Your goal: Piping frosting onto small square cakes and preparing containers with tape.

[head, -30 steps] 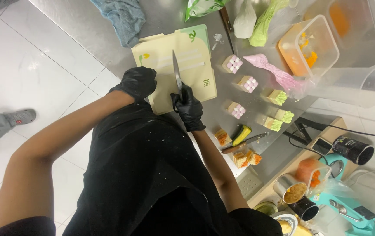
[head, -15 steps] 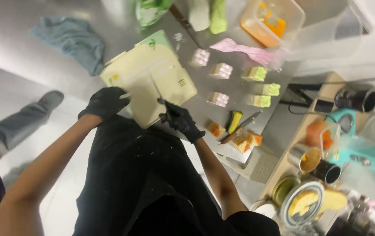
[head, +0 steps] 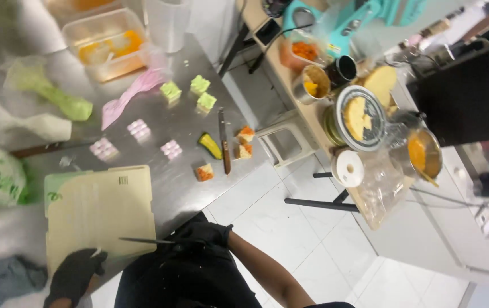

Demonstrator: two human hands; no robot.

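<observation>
You are gripping a long knife [head: 145,241] in your gloved right hand [head: 202,235], fingers wrapped around its handle, blade lying across the cream cutting board [head: 99,214] at the desk's [head: 176,171] near edge. Your left hand [head: 73,275], fingers loosely curled, is resting close; a slip could be nicking it.

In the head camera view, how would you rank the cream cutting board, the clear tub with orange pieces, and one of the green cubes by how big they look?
1. Cutting board, largest, though nearest the camera.
2. Clear tub.
3. Green cube, clearly smallest.
</observation>
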